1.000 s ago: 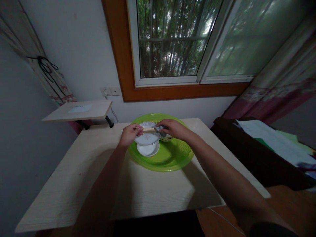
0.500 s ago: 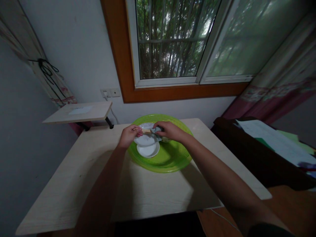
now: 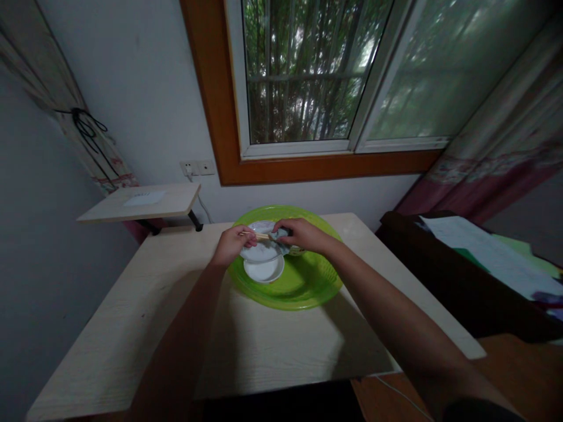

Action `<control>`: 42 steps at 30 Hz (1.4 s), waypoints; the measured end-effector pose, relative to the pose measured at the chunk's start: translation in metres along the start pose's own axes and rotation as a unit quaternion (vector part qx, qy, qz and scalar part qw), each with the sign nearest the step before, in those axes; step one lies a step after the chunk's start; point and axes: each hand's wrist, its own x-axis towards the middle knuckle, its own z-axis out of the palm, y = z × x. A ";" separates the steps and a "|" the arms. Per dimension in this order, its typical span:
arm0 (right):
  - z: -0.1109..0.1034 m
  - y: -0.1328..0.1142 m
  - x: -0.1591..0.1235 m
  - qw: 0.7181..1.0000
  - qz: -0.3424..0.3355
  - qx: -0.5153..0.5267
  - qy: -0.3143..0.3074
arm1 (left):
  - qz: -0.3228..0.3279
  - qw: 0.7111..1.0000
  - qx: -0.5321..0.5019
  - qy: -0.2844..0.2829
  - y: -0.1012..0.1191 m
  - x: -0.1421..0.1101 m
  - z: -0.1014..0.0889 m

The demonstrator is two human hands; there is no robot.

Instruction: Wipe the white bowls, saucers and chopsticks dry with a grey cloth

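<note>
My left hand (image 3: 234,243) is closed on one end of a pair of light wooden chopsticks (image 3: 263,237). My right hand (image 3: 299,233) grips a grey-green cloth (image 3: 278,235), which is wrapped around the other end of the chopsticks. Both hands are above a big round green plastic basin (image 3: 303,293). Below the chopsticks, a white plate (image 3: 260,252) lies in the basin. Nearer to me, a small white bowl (image 3: 264,271) overlaps the plate's front edge. Another pale dish (image 3: 296,251) shows partly under my right hand, mostly hidden.
The basin stands on a pale wooden table (image 3: 281,346). A small raised shelf (image 3: 176,202) with a paper on it is at the back left. Behind the table are the wall and a window (image 3: 308,88). To the right, papers (image 3: 479,246) lie on a dark brown surface.
Along the chopsticks, my hands have shifted only slightly, still holding chopsticks and cloth. The whole view has moved down a few pixels. The dishes have stayed in place.
</note>
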 end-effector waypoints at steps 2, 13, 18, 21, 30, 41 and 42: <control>0.007 -0.008 0.008 1.000 -0.011 -0.002 0.000 | -0.005 1.000 0.012 -0.013 0.004 -0.002 0.001; 0.002 -0.008 -0.001 1.000 -0.003 0.023 0.006 | -0.004 1.000 -0.017 -0.003 0.001 -0.001 -0.002; -0.016 0.013 -0.021 0.999 0.005 0.036 0.011 | -0.005 0.999 -0.041 0.016 -0.002 0.002 -0.005; -0.022 0.021 -0.027 0.998 0.023 0.048 0.013 | -0.014 0.999 -0.041 0.019 -0.002 0.002 -0.004; -0.004 -0.001 -0.003 1.000 0.011 0.001 -0.010 | -0.029 1.000 -0.004 -0.006 0.004 -0.001 0.001; 0.002 -0.009 -0.005 1.000 0.000 0.024 0.007 | -0.032 0.999 -0.027 0.004 0.004 -0.002 -0.004; -0.001 -0.006 -0.009 1.000 0.004 0.024 0.008 | -0.030 0.999 -0.033 0.010 0.004 -0.002 -0.005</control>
